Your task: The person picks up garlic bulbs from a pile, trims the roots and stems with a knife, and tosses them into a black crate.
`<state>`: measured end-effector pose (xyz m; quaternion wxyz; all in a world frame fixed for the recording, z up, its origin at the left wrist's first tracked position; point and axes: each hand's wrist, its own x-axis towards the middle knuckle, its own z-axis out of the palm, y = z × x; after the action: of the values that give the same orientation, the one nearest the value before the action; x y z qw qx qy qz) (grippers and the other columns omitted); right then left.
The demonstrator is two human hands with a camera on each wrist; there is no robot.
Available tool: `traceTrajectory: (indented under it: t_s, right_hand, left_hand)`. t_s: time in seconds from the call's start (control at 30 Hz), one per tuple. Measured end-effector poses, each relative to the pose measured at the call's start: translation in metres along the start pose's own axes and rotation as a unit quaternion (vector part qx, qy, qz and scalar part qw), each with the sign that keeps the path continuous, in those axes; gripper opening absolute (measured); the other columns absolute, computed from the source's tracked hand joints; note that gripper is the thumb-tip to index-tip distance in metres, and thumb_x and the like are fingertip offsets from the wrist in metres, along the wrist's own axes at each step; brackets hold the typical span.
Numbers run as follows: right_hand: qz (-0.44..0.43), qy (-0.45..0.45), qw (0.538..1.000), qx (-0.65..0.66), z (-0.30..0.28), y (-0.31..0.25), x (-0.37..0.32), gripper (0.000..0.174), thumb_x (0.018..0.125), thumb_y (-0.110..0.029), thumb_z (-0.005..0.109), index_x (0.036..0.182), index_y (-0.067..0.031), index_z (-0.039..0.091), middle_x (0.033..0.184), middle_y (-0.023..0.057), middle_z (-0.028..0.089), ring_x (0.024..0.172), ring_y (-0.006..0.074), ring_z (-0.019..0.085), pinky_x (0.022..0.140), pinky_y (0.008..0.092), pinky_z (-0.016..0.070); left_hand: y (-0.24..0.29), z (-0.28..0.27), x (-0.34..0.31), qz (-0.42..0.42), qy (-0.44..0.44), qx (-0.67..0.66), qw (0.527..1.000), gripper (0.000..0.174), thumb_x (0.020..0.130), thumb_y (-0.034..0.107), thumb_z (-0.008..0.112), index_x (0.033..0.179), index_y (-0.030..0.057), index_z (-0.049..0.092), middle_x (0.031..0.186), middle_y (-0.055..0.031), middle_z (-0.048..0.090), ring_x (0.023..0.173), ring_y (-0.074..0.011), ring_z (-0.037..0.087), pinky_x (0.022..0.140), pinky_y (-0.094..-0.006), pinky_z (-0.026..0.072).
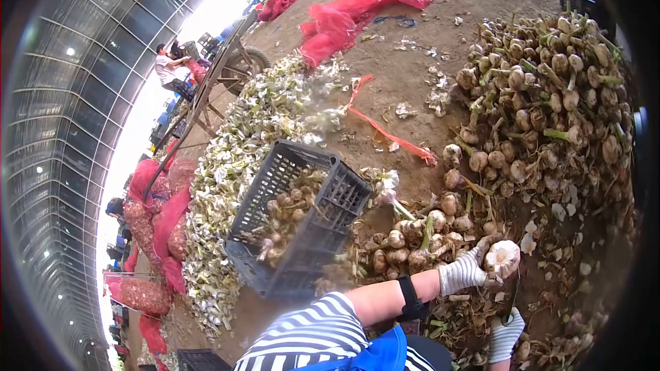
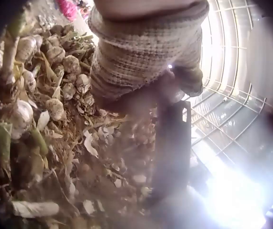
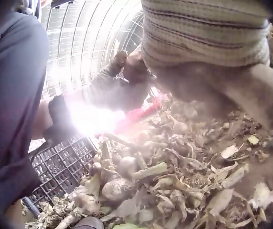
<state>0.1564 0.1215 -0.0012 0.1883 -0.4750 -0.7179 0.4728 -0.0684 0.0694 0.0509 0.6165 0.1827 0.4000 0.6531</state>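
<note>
My left hand [image 1: 462, 273], in a striped glove, holds a garlic bulb [image 1: 502, 260] with its pale cut face showing. Lower right, my gloved right hand [image 1: 505, 335] grips a knife, its dark blade [image 1: 514, 293] pointing up toward the bulb. In the left wrist view the left glove [image 2: 146, 52] fills the top, and a dark flat blade [image 2: 172, 148] stands beneath it, blurred. The right wrist view has the right glove [image 3: 208, 38] close up, its fingers partly in shadow, with the left hand [image 3: 108, 88] behind it.
Untrimmed garlic is heaped [image 1: 550, 96] at right, with more bulbs [image 1: 412, 240] beside the left hand. A black crate [image 1: 350, 189] with some bulbs stands left of them. Beyond lie pale scraps [image 1: 240, 151], red net [image 1: 344, 17] and filled net sacks [image 1: 144, 295].
</note>
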Motion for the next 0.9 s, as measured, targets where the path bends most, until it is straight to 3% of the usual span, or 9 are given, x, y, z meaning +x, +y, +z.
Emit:
traceTrajectory:
  t_s: [0.07, 0.17, 0.2, 0.33, 0.43, 0.6, 0.7, 0.73, 0.9]
  right_hand:
    - [-0.007, -0.022, 0.999, -0.038, -0.010, -0.013, 0.003, 0.005, 0.068, -0.001, 0.058, 0.070, -0.0013, 0.054, 0.058, -0.0005, 0.052, 0.054, 0.0067, 0.042, 0.050, 0.0249, 0.0365]
    - [-0.016, -0.029, 0.997, -0.071, -0.013, -0.023, 0.004, 0.006, 0.065, -0.004, 0.059, 0.070, -0.0001, 0.058, 0.055, 0.0099, 0.053, 0.049, 0.0178, 0.049, 0.049, 0.0312, 0.0393]
    - [-0.031, -0.029, 0.996, -0.078, -0.012, -0.033, 0.006, 0.012, 0.062, -0.004, 0.061, 0.073, -0.0002, 0.059, 0.060, 0.0124, 0.055, 0.053, 0.0212, 0.052, 0.053, 0.0320, 0.0424]
    - [0.081, -0.085, 0.991, 0.067, -0.022, -0.058, 0.009, 0.034, 0.071, -0.002, 0.062, 0.105, 0.0018, 0.061, 0.089, -0.0002, 0.063, 0.075, 0.0083, 0.052, 0.067, 0.0235, 0.0440]
    - [0.115, -0.044, 0.986, 0.117, -0.020, -0.069, 0.016, 0.014, 0.067, -0.007, 0.059, 0.080, -0.0031, 0.062, 0.056, 0.0007, 0.046, 0.054, 0.0083, 0.039, 0.053, 0.0258, 0.0398]
    - [0.087, -0.081, 0.991, 0.056, -0.017, -0.081, 0.034, 0.015, 0.066, -0.017, 0.057, 0.068, -0.0015, 0.055, 0.064, 0.0174, 0.057, 0.057, 0.0332, 0.053, 0.055, 0.0369, 0.0450]
    - [0.106, -0.132, 0.984, -0.050, -0.004, -0.035, 0.024, 0.019, 0.066, -0.020, 0.058, 0.070, -0.0014, 0.058, 0.066, 0.0194, 0.058, 0.064, 0.0348, 0.057, 0.060, 0.0387, 0.0473]
    - [0.148, -0.175, 0.971, -0.061, 0.002, -0.011, 0.006, 0.023, 0.067, -0.023, 0.058, 0.075, -0.0013, 0.060, 0.070, 0.0211, 0.059, 0.067, 0.0353, 0.058, 0.063, 0.0391, 0.0480]
    - [0.336, -0.132, 0.927, 0.101, 0.021, 0.038, -0.048, 0.034, 0.066, -0.018, 0.065, 0.093, 0.0026, 0.062, 0.074, 0.0128, 0.064, 0.068, 0.0205, 0.059, 0.065, 0.0313, 0.0482]
  left_hand:
    - [-0.007, -0.007, 0.003, -0.023, -0.001, -0.011, 1.000, 0.113, 0.053, 0.022, 0.089, 0.139, 0.0112, 0.017, 0.120, -0.0051, 0.049, 0.111, -0.0147, 0.048, 0.097, -0.0296, 0.0398]
    - [-0.007, -0.016, 0.012, -0.035, -0.146, -0.025, 0.988, 0.036, 0.084, 0.039, 0.062, 0.102, 0.0091, 0.051, 0.086, -0.0020, 0.059, 0.077, -0.0116, 0.057, 0.067, -0.0228, 0.0471]
    - [0.011, 0.011, -0.001, -0.096, 0.034, -0.123, 0.987, 0.030, 0.091, 0.037, 0.050, 0.083, 0.0091, 0.054, 0.075, -0.0011, 0.058, 0.068, -0.0119, 0.055, 0.059, -0.0225, 0.0436]
    - [0.023, 0.010, 0.000, -0.010, 0.025, -0.109, 0.994, 0.031, 0.084, 0.032, 0.054, 0.069, 0.0057, 0.054, 0.064, -0.0059, 0.054, 0.059, -0.0181, 0.051, 0.058, -0.0296, 0.0431]
    - [0.015, -0.012, 0.010, -0.086, -0.054, -0.167, 0.981, 0.033, 0.076, 0.034, 0.058, 0.064, 0.0045, 0.051, 0.060, -0.0067, 0.051, 0.056, -0.0175, 0.048, 0.054, -0.0293, 0.0416]
    - [0.019, 0.006, 0.005, -0.099, -0.010, -0.184, 0.978, 0.024, 0.075, 0.026, 0.059, 0.068, 0.0033, 0.056, 0.060, -0.0078, 0.053, 0.056, -0.0186, 0.052, 0.053, -0.0274, 0.0423]
    - [0.030, 0.049, -0.005, -0.051, 0.154, -0.137, 0.977, 0.023, 0.074, 0.026, 0.059, 0.066, 0.0045, 0.055, 0.057, -0.0056, 0.050, 0.058, -0.0177, 0.054, 0.057, -0.0271, 0.0461]
    - [0.014, -0.001, -0.006, 0.030, -0.011, -0.080, 0.996, 0.023, 0.072, 0.027, 0.061, 0.078, 0.0048, 0.059, 0.065, -0.0066, 0.054, 0.066, -0.0201, 0.058, 0.062, -0.0290, 0.0501]
    - [0.054, 0.067, 0.049, 0.017, -0.062, -0.018, 0.998, 0.047, 0.085, 0.040, 0.060, 0.112, 0.0025, 0.050, 0.110, -0.0146, 0.058, 0.088, -0.0203, 0.061, 0.083, -0.0324, 0.0513]
